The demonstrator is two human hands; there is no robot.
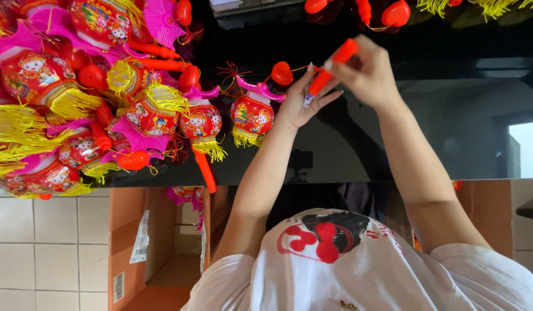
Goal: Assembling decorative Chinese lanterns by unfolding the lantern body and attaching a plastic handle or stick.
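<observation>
— Nearest the camera, what shows?

— A white shirt with a red and black print, and two bare forearms reaching out over a glossy black table. Below the table's edge, an open cardboard box stands on a tiled floor.

— And the hands?

— Both meet over the table on a slim orange-red stick, a lantern handle by the look of it. The left hand lies half spread, palm up, fingers loosely cradling the stick's lower end. The right hand is pinched closed around the upper part, thumb and fingertips on the shaft.

— How would that stick handle?

— I judge it light, stiff hollow plastic, smooth and a little slippery, so a pinch near each end suits it; bending it hard could snap it.

— Beyond the hands?

— Just beside the left hand sits a small red lantern with a pink top and yellow fringe; thin shell, soft tassels, best lifted by the body, I think. Farther left, a heap of lanterns with more orange sticks among them. At the far edge, red heart-shaped pieces lie well apart.
</observation>
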